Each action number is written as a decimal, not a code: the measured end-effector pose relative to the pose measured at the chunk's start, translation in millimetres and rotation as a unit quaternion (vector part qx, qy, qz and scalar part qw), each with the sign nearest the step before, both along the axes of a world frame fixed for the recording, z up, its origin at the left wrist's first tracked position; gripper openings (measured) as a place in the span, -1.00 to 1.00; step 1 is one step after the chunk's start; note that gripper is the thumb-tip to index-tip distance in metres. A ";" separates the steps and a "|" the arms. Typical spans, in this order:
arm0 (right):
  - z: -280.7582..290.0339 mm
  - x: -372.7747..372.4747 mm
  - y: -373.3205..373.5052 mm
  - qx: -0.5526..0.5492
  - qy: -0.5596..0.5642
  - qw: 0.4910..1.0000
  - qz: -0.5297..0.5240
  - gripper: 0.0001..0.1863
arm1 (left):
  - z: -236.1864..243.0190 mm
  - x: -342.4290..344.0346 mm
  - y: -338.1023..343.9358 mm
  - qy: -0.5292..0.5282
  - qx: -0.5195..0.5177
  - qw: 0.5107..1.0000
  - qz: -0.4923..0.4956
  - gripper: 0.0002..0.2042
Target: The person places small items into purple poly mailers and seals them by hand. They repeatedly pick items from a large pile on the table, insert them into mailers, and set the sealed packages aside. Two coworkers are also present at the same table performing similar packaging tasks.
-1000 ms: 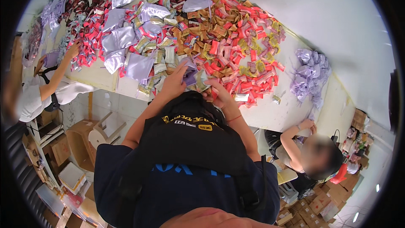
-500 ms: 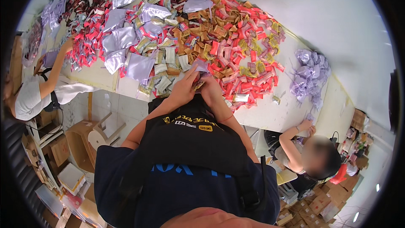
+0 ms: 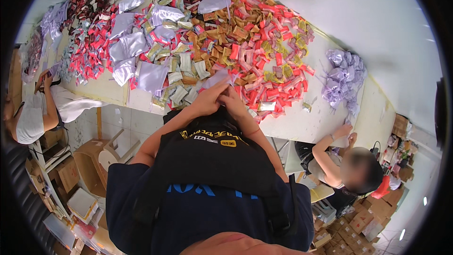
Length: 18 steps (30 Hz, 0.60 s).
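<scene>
A cream stool (image 3: 107, 159) and open brown carton (image 3: 90, 179) stand beyond the near edge of the white table (image 3: 299, 127), toward its left. Co-workers (image 3: 30, 120) sit or stand near either end of the table. Cartons (image 3: 347, 233) and a red bag (image 3: 381, 187) lie past its right end; pale wall (image 3: 363, 9) behind.

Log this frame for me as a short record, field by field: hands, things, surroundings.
Left hand: at a lavender pouch, fingers closed
Right hand: meeting the left hand at the pouch, fingertips partly hidden
Pouch contents: not visible
Table: brown packets, pink-red packets, flat lavender pouches
Right end: heap of bunched lavender pouches
Co-workers: one at left, one at right
</scene>
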State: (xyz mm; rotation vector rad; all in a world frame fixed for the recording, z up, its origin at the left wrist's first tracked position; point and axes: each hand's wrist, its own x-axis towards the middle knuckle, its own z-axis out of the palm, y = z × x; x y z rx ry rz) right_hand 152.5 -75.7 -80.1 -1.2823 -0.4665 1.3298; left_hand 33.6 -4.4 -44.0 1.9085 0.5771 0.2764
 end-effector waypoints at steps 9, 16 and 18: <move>19.0 57.7 -19.7 -0.005 -0.525 0.828 0.197 -0.38 | -43.1 1.9 30.9 0.031 0.022 0.993 -0.108 -0.38; -50.5 48.4 7.7 -0.029 -0.456 0.868 0.194 -0.73 | -46.2 -47.0 42.4 0.049 -0.268 0.952 0.140 -0.33; -55.1 50.8 14.8 -0.004 -0.441 0.878 0.186 -0.79 | -49.7 -55.2 35.5 0.032 -0.155 0.975 0.157 -0.29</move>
